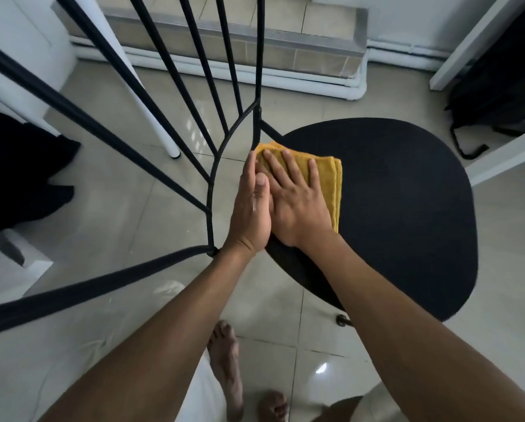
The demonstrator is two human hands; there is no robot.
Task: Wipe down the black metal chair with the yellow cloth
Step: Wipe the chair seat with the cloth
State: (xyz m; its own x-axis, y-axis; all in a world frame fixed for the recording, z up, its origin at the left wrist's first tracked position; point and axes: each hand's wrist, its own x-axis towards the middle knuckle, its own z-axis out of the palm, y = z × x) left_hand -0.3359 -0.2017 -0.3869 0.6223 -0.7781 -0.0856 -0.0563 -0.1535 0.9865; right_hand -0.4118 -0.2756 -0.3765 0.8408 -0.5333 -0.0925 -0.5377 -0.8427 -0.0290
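The black metal chair fills the view: its round seat (401, 214) lies to the right, and its barred backrest (176, 123) rises toward me on the left. A folded yellow cloth (328, 184) lies on the seat's rear edge, beside the backrest. My right hand (297, 202) presses flat on the cloth with fingers spread and straight. My left hand (252, 208) stands on its edge against the cloth's left side, fingers straight, touching the right hand's thumb side. Part of the cloth is hidden under my right hand.
Glossy tiled floor surrounds the chair. A white table leg (163, 129) stands behind the backrest. Dark fabric (20, 175) sits at the left, and a black bag (504, 86) at the upper right under white shelving. My bare feet (227, 370) are below the chair.
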